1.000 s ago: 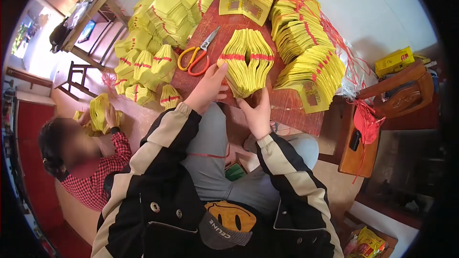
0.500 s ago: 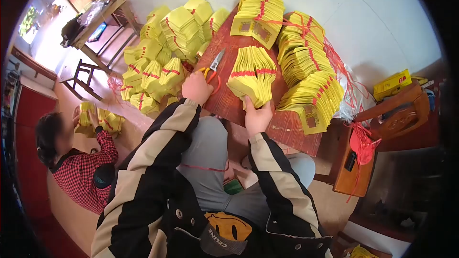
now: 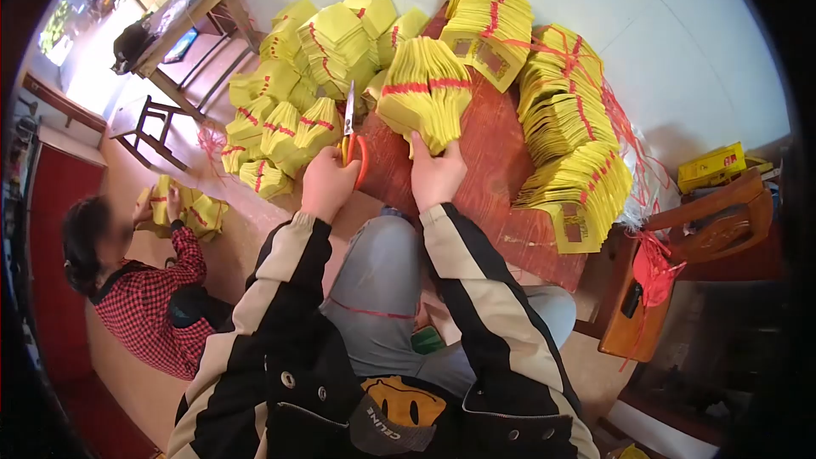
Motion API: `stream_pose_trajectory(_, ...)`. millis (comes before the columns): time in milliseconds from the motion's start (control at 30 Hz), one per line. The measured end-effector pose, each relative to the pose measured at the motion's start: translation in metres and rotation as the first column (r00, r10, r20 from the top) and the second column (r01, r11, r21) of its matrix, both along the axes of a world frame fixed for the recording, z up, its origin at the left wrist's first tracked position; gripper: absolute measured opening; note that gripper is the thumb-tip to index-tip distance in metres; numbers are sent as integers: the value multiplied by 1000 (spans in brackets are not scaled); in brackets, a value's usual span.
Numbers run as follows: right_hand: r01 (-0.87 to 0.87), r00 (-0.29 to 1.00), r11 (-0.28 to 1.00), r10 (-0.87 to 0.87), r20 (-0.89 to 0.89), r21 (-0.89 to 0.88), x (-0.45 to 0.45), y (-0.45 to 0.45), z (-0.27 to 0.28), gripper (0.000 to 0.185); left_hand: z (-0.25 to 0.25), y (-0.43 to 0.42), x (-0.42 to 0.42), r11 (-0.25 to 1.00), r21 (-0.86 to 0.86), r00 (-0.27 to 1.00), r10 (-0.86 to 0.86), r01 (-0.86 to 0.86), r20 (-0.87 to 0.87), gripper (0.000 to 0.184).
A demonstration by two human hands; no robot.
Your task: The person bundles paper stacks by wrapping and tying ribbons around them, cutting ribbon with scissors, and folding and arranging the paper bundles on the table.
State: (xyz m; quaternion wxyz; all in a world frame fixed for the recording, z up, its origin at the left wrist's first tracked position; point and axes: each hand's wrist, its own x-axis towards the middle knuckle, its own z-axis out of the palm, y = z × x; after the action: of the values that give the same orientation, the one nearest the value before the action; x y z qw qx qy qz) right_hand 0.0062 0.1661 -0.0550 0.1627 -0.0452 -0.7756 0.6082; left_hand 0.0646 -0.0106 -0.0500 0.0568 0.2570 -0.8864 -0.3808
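My left hand is closed around the orange handles of a pair of scissors, whose blades point away from me. In my right hand is the near end of a fanned bundle of yellow paper, pinched between thumb and fingers. A red band crosses the bundle's middle. Both hands are over the left part of a worn red wooden board. The scissors and the bundle are apart, side by side.
Long stacks of yellow paper line the board's right side, with red strings beside them. Banded bundles are heaped to the left. A person in a checked shirt handles yellow bundles at lower left. A wooden chair stands at right.
My left hand has picked up the scissors and turned the blades more upright. My right hand has moved the paper bundle left and away from me, nearer the scissors. The view has shifted slightly.
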Motion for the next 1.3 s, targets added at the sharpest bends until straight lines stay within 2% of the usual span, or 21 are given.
stream_pose_trajectory(33, 27, 1000, 994, -28, 7, 109, -4, -10, -1, 40, 3, -4, 7, 1000, -13, 1000, -4, 4, 6, 45)
stream_pose_trajectory(67, 74, 990, 994, -63, -125, 83, -9, -20, -10, 41, 7, -7, 14, 1000, 20, 1000, 13, -13, 5, 44)
stream_pose_trajectory(167, 115, 993, 986, -110, -49, 123, -7, -30, -18, 40, -1, -16, 24, 999, 31, 998, 9, -7, -67, 39)
stream_pose_trajectory(233, 95, 995, 989, -93, -20, 117, -1, -28, -15, 41, 8, -13, 30, 982, 172, 987, 102, -79, -125, 35)
stream_pose_trajectory(300, 33, 999, 990, -35, 8, 134, 2, -25, -10, 65, 3, -10, 27, 985, 161, 970, 100, -65, -224, 33)
stream_pose_trajectory(433, 10, 993, 991, -25, 111, 132, 22, -17, 2, 83, 17, 9, 30, 978, 205, 958, 82, -24, -276, 33)
stream_pose_trajectory(500, -236, 969, 959, 244, 36, -154, 30, -8, 2, 96, 36, 22, 28, 984, 180, 942, 43, 19, -332, 34)
stream_pose_trajectory(567, -246, 966, 967, 250, 58, -72, 44, 11, 3, 97, 64, 44, 38, 978, 178, 944, -48, 112, -328, 36)
stream_pose_trajectory(633, -325, 935, 945, 328, 133, -47, 60, 34, 2, 95, 73, 66, 39, 971, 166, 913, -95, 174, -397, 37)
stream_pose_trajectory(667, -346, 929, 929, 359, 88, -130, 71, 47, 1, 80, 85, 78, 39, 961, 144, 922, -176, 237, -346, 38)
stream_pose_trajectory(733, -417, 897, 902, 429, 110, -113, 87, 82, -3, 65, 103, 101, 33, 929, 53, 910, -344, 365, -233, 42)
stream_pose_trajectory(767, -495, 853, 863, 505, 134, -102, 93, 99, -5, 51, 99, 112, 26, 925, 61, 907, -353, 375, -228, 42)
stream_pose_trajectory(800, -480, 859, 871, 490, 146, -102, 98, 116, -7, 51, 89, 123, 16, 905, -38, 886, -422, 423, -192, 44)
stream_pose_trajectory(867, -455, 819, 856, 510, 264, -244, 109, 148, -11, 26, 55, 143, -11, 842, -215, 837, -528, 495, -143, 44)
stream_pose_trajectory(900, -426, 830, 872, 483, 278, -241, 113, 160, -4, 26, 46, 153, -21, 829, -201, 823, -552, 522, -138, 44)
stream_pose_trajectory(967, -293, 949, 954, 298, 108, -53, 112, 187, 26, 17, 30, 172, -41, 840, -233, 871, -485, 490, 80, 44)
stream_pose_trajectory(1000, -212, 969, 965, 228, 94, -154, 112, 199, 34, 16, 21, 177, -51, 852, -230, 882, -456, 471, 117, 44)
stream_pose_trajectory(1100, 66, 995, 986, -77, -68, -153, 103, 231, 45, 13, 11, 177, -63, 853, -286, 899, -420, 437, 121, 44)
stream_pose_trajectory(1167, 333, 915, 891, -227, -333, 309, 92, 253, 53, 16, 12, 173, -66, 848, -366, 922, -374, 383, 98, 39)
stream_pose_trajectory(1233, 334, 926, 844, -213, -311, 419, 85, 266, 60, 24, 0, 165, -69, 833, -398, 919, -387, 383, 75, 41)
stream_pose_trajectory(1300, 398, 917, 550, -212, -337, 735, 72, 272, 68, 37, -4, 163, -66, 823, -423, 917, -395, 379, 54, 43)
